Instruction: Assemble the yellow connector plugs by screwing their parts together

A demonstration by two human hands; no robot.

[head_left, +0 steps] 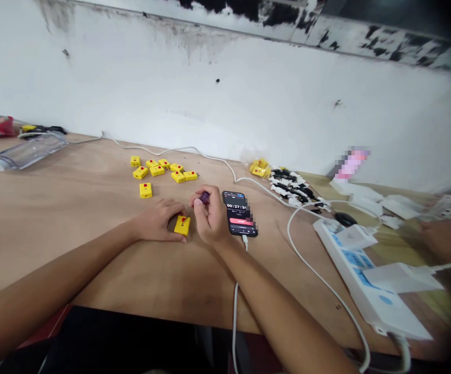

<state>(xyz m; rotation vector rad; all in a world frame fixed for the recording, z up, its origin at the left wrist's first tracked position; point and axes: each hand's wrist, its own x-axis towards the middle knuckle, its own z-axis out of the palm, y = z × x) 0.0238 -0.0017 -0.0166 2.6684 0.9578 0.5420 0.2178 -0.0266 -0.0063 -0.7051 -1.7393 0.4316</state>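
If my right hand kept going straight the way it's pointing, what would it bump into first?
Probably the yellow block with a red dot in the loose group ahead of the right hand, which holds a purple-handled screwdriver. Depth is hard to judge here.

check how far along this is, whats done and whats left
About nine yellow plastic blocks with red dots lying loose on the wooden bench look finished, though that is only a guess from how they lie. In hand: the left hand steadies another yellow block while the right hand holds a purple-handled screwdriver to it. Apparently left: yellow blocks in a clear plastic bag and a heap of black-and-white parts.
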